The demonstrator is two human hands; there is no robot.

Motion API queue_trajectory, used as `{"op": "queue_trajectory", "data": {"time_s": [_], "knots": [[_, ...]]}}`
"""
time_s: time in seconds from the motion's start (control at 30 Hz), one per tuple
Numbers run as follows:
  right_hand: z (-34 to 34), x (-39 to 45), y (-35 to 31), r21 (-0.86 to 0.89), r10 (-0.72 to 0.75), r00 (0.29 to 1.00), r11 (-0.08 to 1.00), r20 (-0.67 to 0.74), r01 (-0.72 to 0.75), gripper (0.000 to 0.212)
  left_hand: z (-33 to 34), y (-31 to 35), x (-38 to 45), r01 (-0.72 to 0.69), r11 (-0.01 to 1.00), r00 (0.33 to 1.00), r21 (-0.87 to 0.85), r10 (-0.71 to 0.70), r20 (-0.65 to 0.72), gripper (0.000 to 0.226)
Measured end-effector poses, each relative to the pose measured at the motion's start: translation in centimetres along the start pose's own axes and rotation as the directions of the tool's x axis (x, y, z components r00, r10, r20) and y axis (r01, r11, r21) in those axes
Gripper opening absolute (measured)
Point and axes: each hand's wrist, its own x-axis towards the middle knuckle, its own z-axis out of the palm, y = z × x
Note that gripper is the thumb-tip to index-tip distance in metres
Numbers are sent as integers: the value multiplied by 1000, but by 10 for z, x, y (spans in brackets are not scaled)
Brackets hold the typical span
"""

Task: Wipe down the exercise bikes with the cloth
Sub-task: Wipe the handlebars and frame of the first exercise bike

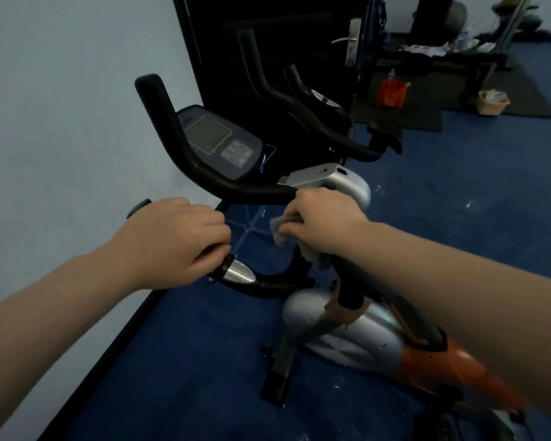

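Gripping the handlebar [268, 286] with your left hand [175, 240], your right hand [322, 222] fingers [291, 231] clutch the cloth [279, 230] against it.

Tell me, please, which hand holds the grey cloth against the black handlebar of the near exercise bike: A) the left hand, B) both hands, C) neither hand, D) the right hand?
D: the right hand has the crumpled grey cloth in its grip on the black handlebar, while the left hand holds bare bar.

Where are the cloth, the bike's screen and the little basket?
cloth [279, 229]: head view, grey bunched end beside the right hand.
screen [208, 134]: head view, middle of the display.
basket [493, 105]: head view, front wall.
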Motion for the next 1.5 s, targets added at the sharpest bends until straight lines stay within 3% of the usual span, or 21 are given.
{"op": "queue_trajectory", "data": {"time_s": [0.1, 0.17, 0.27, 0.4, 0.47, 0.6, 0.67, 0.8, 0.9, 0.97, 1.17, 1.23, 1.37, 1.43, 1.5], "knots": [[21, -5, -16, -145, 151, 979, 975, -140, -171, 19, -6, -5, -7, -3, 1000, 999, -16, 3, -34, 31], [30, -15, -28, -120, 242, 945, 955, -219, -272, 19, -10, -12, -14, -1, 1000, 996, -6, 0, -85, 29], [46, -37, -57, -63, 242, 920, 960, -308, -273, 20, -11, -22, -21, -11, 999, 994, -33, 8, -106, 29], [71, -75, -75, 386, 417, 760, 892, -499, -236, 23, 0, -23, -28, -26, 996, 987, -89, 12, -159, 28], [81, -74, -73, 432, 436, 690, 880, -578, -195, 21, 3, -22, -27, -12, 993, 976, -120, -14, -215, 26], [82, -53, -71, 690, 564, 634, 721, -529, -66, 25, 7, -21, -27, 3, 991, 963, -134, -39, -266, 25], [87, -57, -66, 710, 540, 666, 704, -515, -22, 24, 8, -22, -28, -2, 992, 962, -125, -32, -272, 25], [100, -75, -80, 628, 412, 734, 777, -541, 27, 27, 8, -22, -27, -3, 990, 959, -141, -37, -280, 25], [80, -76, -65, 509, 225, 862, 860, -454, 43, 39, 7, -21, -27, 10, 987, 960, -159, -54, -273, 27], [70, -75, -50, 413, 133, 900, 909, -415, 56, 37, 8, -23, -26, 19, 988, 960, -151, -60, -272, 27], [93, -59, -99, 410, 423, 728, 887, -539, -211, 35, 14, -26, -28, 56, 966, 924, -251, -145, -354, 23], [86, -50, -112, 422, 464, 733, 868, -498, -262, 40, 17, -24, -30, 122, 926, 889, -358, -262, -376, 24], [63, -27, -146, 394, 407, 841, 882, -356, -260, 49, 20, -13, -33, 214, 764, 769, -609, -516, -377, 27], [50, -25, -139, 486, 269, 928, 866, -257, -116, 38, 20, -8, -37, 220, 666, 714, -713, -608, -347, 30], [42, -34, -116, 686, 75, 994, 728, -78, -1, 40, 21, -6, -46, 231, 586, 675, -776, -672, -306, 32]]}}
